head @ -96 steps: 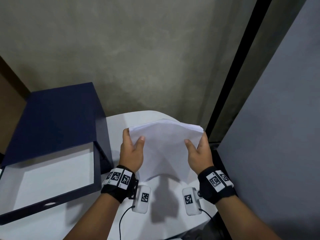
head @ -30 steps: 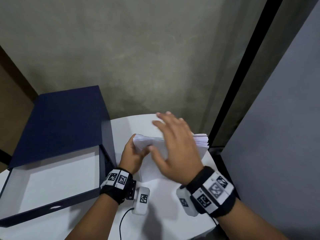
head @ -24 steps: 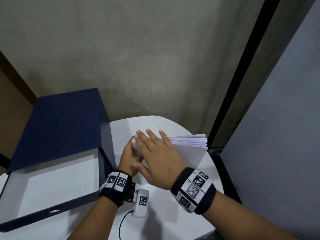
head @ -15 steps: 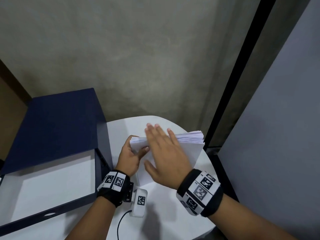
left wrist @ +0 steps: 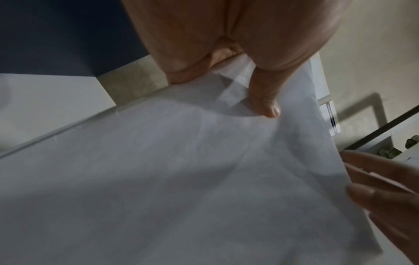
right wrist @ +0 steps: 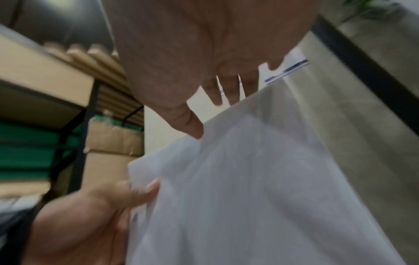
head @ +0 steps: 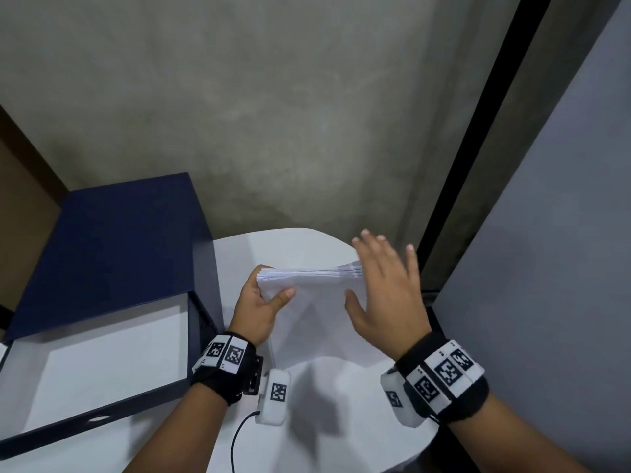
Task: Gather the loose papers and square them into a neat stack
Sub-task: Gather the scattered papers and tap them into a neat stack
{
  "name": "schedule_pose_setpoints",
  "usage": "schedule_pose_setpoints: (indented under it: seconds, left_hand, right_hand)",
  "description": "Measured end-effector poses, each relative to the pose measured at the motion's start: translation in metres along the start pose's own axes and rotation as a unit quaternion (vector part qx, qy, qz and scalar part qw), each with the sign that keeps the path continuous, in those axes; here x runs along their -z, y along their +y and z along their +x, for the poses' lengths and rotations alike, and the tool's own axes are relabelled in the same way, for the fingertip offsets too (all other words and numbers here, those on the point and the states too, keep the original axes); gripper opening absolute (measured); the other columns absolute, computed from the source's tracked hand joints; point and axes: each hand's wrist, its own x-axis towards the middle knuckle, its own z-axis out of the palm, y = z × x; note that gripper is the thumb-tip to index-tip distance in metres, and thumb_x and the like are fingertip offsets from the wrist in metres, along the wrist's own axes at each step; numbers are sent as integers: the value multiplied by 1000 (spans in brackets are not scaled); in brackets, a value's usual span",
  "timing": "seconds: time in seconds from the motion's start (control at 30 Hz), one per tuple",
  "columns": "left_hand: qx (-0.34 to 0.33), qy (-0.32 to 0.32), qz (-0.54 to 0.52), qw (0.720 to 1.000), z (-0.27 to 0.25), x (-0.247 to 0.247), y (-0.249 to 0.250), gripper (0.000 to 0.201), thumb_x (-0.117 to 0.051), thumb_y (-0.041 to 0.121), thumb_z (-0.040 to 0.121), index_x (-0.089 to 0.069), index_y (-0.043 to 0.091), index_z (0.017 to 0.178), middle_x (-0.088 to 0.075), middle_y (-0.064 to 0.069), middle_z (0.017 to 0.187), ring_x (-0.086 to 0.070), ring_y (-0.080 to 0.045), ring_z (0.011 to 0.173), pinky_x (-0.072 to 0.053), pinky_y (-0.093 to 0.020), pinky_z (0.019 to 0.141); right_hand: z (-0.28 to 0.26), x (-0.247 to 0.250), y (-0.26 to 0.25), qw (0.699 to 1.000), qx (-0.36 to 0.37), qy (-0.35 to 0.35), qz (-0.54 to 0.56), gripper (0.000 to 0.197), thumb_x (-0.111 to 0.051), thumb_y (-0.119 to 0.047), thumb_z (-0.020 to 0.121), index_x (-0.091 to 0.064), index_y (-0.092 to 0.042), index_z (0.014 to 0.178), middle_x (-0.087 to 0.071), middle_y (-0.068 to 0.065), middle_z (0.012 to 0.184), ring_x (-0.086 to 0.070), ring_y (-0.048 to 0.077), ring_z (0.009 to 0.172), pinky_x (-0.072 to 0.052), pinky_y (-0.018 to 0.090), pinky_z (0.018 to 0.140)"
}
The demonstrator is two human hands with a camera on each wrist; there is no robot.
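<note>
A stack of white papers stands upright on its lower edge on the small white table. My left hand grips the stack's top left corner, thumb on the near face. My right hand is flat with straight, spread fingers at the stack's top right edge, its palm toward the sheets. In the left wrist view the papers fill the frame. The right wrist view shows the papers below my right palm, with the left hand's fingers at their corner.
An open dark blue box with a white inside lies at the left, its lid raised toward the wall. A grey wall stands behind the table and a grey panel closes in on the right. Shelves with cardboard boxes show in the right wrist view.
My right hand let go of the stack's right side, passed flat along the top edge to the left, then moved back right to the top right corner. My left hand kept its grip.
</note>
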Motion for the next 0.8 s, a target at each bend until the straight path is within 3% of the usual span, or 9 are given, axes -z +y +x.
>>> schedule_pose_setpoints:
  seconds: [0.1, 0.13, 0.2, 0.27, 0.37, 0.5, 0.6, 0.7, 0.8]
  left_hand:
    - [8, 7, -5, 1000, -2, 0, 1, 31, -69, -5, 80, -58, 18, 97, -70, -10, 98, -65, -28, 92, -49, -51, 94]
    - [11, 16, -9, 1000, -2, 1, 1, 31, -68, -7, 81, -58, 17, 98, -69, -12, 99, -65, -28, 93, -48, -52, 95]
    - [13, 29, -13, 999, -2, 2, 1, 29, -68, -7, 81, -57, 13, 100, -69, -14, 102, -65, -29, 95, -47, -54, 98]
    - [13, 35, -14, 999, -2, 1, 2, 31, -72, 1, 79, -57, 13, 103, -69, -15, 105, -65, -30, 98, -46, -57, 99]
    - [4, 37, 6, 999, -4, -5, 7, 31, -72, 13, 78, -55, 18, 104, -69, -10, 103, -66, -28, 97, -46, -58, 98]
    - [-28, 57, 33, 997, -5, -13, 18, 29, -66, 29, 82, -51, 32, 106, -68, -7, 105, -65, -30, 101, -48, -56, 97]
    - [-58, 70, 62, 994, -7, -19, 24, 22, -60, 32, 85, -47, 43, 100, -65, -4, 100, -65, -27, 93, -53, -50, 88]
    - [-35, 61, 111, 991, -18, -22, 11, 25, -57, 29, 89, -43, 34, 110, -64, -1, 104, -64, -23, 95, -53, -49, 88]
    - [25, 66, 132, 989, -24, -19, -6, 65, -55, 48, 84, -32, 19, 138, -55, -8, 136, -53, -26, 125, -42, -51, 106]
  right_hand:
    - [5, 1, 25, 983, -77, 49, 157, 93, -70, -38, 75, -22, -24, 153, -24, -6, 161, -21, 10, 149, -8, 43, 123]
    - [4, -4, 36, 956, -108, 25, 272, 97, -75, -38, 72, -20, -28, 153, -28, -8, 159, -25, 7, 147, -14, 39, 122]
    - [-2, -19, 51, 855, -169, -42, 488, 90, -84, -32, 71, -33, -29, 146, -52, -8, 144, -46, 6, 134, -35, 39, 114]
    - [-10, -36, 57, 797, -205, -45, 566, 52, -80, -11, 78, -56, -17, 124, -71, -8, 113, -65, 8, 108, -49, 45, 99]
    - [-16, -46, 48, 800, -218, -6, 559, 25, -62, 2, 91, -60, -18, 106, -73, -10, 97, -67, 8, 94, -49, 38, 89]
    - [-11, -43, 34, 822, -199, 35, 532, 19, -55, -22, 95, -52, -39, 104, -67, -7, 103, -66, 19, 99, -53, 40, 89]
    - [-8, -38, 27, 835, -173, 80, 516, 18, -52, -24, 95, -48, -39, 105, -63, -11, 100, -64, 13, 97, -52, 33, 86]
    - [-19, -49, 24, 834, -206, 48, 509, 20, -51, -18, 99, -45, -32, 112, -63, -11, 102, -63, 2, 95, -50, 30, 87]
    - [-28, -58, 19, 831, -254, 2, 495, 39, -50, -27, 98, -39, -17, 134, -64, -3, 115, -62, 14, 112, -47, 45, 102]
